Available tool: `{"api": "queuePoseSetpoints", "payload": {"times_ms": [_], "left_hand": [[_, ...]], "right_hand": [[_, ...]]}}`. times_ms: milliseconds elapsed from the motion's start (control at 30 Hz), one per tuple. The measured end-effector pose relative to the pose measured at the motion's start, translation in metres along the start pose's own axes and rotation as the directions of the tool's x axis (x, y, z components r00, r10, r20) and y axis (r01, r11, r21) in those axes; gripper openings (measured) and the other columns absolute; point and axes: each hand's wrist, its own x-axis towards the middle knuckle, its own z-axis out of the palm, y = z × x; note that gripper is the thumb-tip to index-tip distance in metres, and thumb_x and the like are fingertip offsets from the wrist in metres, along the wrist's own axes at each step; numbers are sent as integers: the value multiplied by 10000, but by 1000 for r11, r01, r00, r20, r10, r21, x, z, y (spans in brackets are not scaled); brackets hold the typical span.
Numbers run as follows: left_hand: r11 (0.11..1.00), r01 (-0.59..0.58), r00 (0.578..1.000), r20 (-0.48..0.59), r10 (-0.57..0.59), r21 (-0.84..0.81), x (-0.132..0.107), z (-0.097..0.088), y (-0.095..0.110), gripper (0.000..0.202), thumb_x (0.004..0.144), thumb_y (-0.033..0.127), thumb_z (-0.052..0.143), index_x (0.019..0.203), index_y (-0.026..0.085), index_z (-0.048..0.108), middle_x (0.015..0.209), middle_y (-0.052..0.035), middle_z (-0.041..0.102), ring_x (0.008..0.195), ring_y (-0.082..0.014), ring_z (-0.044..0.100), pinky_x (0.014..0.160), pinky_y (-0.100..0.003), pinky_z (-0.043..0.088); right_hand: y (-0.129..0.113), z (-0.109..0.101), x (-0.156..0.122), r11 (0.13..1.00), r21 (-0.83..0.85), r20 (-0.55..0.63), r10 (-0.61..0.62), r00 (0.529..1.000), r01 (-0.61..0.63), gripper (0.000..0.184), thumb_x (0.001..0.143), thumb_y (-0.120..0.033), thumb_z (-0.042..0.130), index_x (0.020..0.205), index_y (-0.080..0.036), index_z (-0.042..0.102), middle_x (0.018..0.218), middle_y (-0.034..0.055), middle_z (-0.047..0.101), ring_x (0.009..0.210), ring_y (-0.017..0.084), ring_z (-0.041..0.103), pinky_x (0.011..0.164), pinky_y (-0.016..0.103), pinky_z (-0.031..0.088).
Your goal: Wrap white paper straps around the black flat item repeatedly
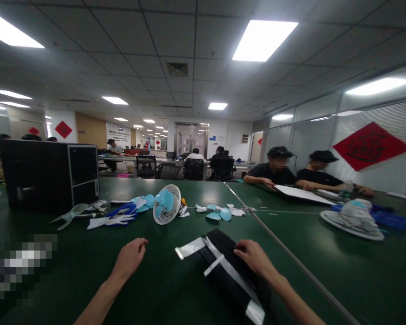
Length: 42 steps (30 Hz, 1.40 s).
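A folded black garment with silver-grey stripes (223, 266) lies on the green table (162, 289) in front of me. My right hand (255, 257) rests on its far right edge, fingers curled down onto the cloth. My left hand (130, 258) lies on the bare table to the left of the garment, fingers loosely curled, holding nothing I can see.
Beyond my hands stand a small white fan with blue blades (167, 204), loose blue blades (219, 215) and white gloves (111, 220). A black computer case (50, 176) sits at the left. Two people (277, 174) sit at the right table near a fan grille (353, 221).
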Motion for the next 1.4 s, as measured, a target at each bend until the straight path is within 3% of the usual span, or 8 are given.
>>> {"api": "queuePoseSetpoints", "payload": {"times_ms": [67, 200, 333, 667, 800, 967, 1200, 1400], "left_hand": [[1000, -1, 1000, 23, 2, -20, -1, 0, 2, 409, 867, 341, 325, 1105, 190, 622, 1135, -59, 660, 1046, -213, 614, 899, -327, 479], [1000, -8, 998, 60, 9, -26, -1, 0, 4, 406, 861, 349, 336, 1104, 201, 625, 1132, -51, 661, 1056, -213, 612, 904, -326, 480], [1000, -16, 996, 91, 18, -17, 0, 5, 2, 402, 852, 358, 350, 1095, 202, 629, 1133, -55, 660, 1050, -212, 614, 900, -326, 481], [1000, -7, 997, 72, 8, -7, 0, 16, -2, 407, 824, 386, 344, 1045, 215, 639, 1092, -49, 678, 1021, -227, 622, 880, -343, 487], [1000, -25, 998, 61, 25, -2, 1, 20, -3, 404, 823, 394, 352, 1015, 210, 655, 1070, -50, 684, 1013, -233, 625, 880, -344, 484], [999, -35, 994, 108, 35, -2, 4, 22, -9, 391, 839, 387, 359, 1038, 214, 648, 1091, -49, 673, 1027, -223, 614, 901, -349, 474], [1000, -29, 988, 152, 30, -12, 1, 12, -8, 361, 859, 357, 370, 1045, 214, 645, 1088, -45, 666, 1027, -207, 609, 903, -327, 469], [999, -39, 982, 187, 36, 14, 4, 15, -10, 360, 870, 351, 374, 1070, 213, 638, 1095, -51, 654, 1018, -203, 605, 883, -326, 474]], "right_hand": [[36, -14, -17, 993, -42, -43, 111, 993, -113, 277, 885, -356, 518, 988, -164, 688, 1028, 116, 680, 902, 247, 637, 788, 363, 491], [111, -26, -46, 900, -140, -134, 396, 909, -413, 282, 819, -338, 503, 856, -165, 722, 942, 131, 723, 880, 277, 660, 700, 330, 473], [146, -26, -66, 855, -161, -125, 478, 869, -493, 285, 823, -348, 479, 830, -171, 703, 911, 142, 721, 862, 284, 664, 660, 337, 457], [137, -19, -83, 863, -190, -152, 446, 882, -469, 288, 842, -349, 459, 857, -164, 679, 891, 143, 696, 824, 277, 660, 656, 332, 458], [131, -16, -78, 922, -210, -246, 273, 930, -326, 390, 883, -342, 377, 1055, -110, 639, 1043, 173, 645, 915, 267, 636, 763, 340, 473], [103, -13, -30, 991, -86, -98, 94, 991, -103, 396, 827, -199, 418, 1167, -120, 604, 1186, 137, 618, 1085, 224, 571, 939, 302, 402], [100, -1, 22, 997, -42, 38, 71, 997, -69, 324, 599, -55, 525, 864, -111, 701, 873, 99, 700, 806, 207, 615, 711, 266, 429], [109, -24, 27, 997, 37, 64, 62, 996, -65, 126, 607, -194, 591, 675, -133, 678, 646, 15, 633, 629, 162, 548, 573, 245, 372]]}}
